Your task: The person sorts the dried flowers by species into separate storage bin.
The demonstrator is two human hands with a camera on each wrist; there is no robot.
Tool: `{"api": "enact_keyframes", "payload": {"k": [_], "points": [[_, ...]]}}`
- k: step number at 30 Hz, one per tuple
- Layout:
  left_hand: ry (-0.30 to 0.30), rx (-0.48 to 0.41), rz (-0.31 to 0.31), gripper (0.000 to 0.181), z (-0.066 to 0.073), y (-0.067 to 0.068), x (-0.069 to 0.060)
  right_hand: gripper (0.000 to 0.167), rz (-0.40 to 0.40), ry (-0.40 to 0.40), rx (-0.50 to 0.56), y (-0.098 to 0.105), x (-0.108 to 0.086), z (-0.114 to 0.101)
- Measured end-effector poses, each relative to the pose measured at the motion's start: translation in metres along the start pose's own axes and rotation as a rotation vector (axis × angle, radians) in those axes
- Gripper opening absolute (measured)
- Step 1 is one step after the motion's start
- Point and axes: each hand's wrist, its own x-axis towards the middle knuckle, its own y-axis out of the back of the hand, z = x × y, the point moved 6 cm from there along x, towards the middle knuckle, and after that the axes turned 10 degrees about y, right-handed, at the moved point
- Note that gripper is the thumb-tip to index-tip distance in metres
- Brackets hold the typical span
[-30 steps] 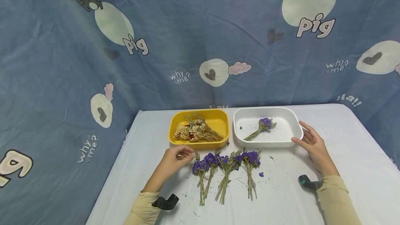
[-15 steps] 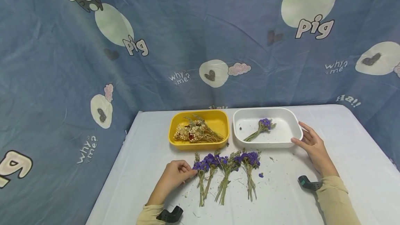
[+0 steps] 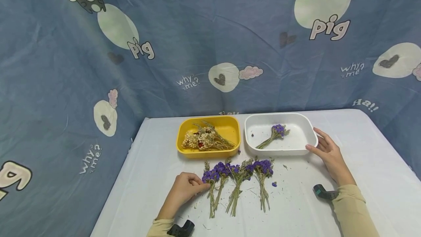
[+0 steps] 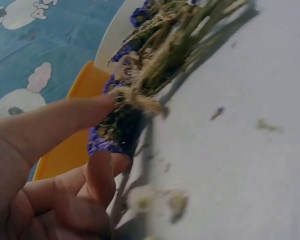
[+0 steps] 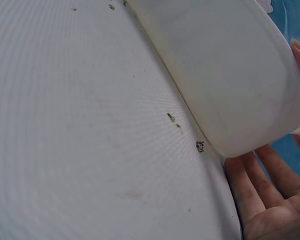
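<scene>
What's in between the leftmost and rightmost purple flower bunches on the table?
In the head view, a second bunch, a third bunch and some dry bits lie between them.

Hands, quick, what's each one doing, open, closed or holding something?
Left hand: touching the leftmost purple flower bundle; can't tell whether the grip is closed.
Right hand: holding the white tray by its right end.
</scene>
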Motion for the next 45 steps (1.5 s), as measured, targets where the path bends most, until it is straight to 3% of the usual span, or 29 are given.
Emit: {"api": "enact_keyframes", "payload": {"k": [5, 9, 15, 23, 39, 45], "points": [[-0.03, 0.059, 0.016, 0.031, -0.0001, -0.004, 0.0005, 0.086, 0.0, 0.007, 0.013, -0.0002, -0.0002, -0.0003], [-0.033, 0.056, 0.018, 0.027, 0.0004, -0.0045, 0.0006, 0.086, 0.005, 0.017, 0.013, 0.0, -0.0006, 0.0001], [-0.013, 0.039, 0.012, 0.022, 0.0006, -0.0037, -0.0012, 0.085, 0.007, 0.023, 0.007, -0.0003, -0.0004, 0.0], [0.014, 0.034, 0.018, 0.029, 0.0022, -0.0037, -0.0051, 0.086, 0.01, 0.024, 0.002, -0.0009, 0.0007, 0.0002], [0.004, 0.057, 0.035, 0.007, 0.0048, -0.0062, -0.008, 0.086, 0.0, 0.013, -0.009, -0.0015, 0.0003, -0.0009], [0.007, 0.051, 0.023, 0.02, 0.0038, -0.0067, -0.0072, 0.085, 0.009, 0.021, -0.013, 0.0001, 0.0003, -0.0003]]}}
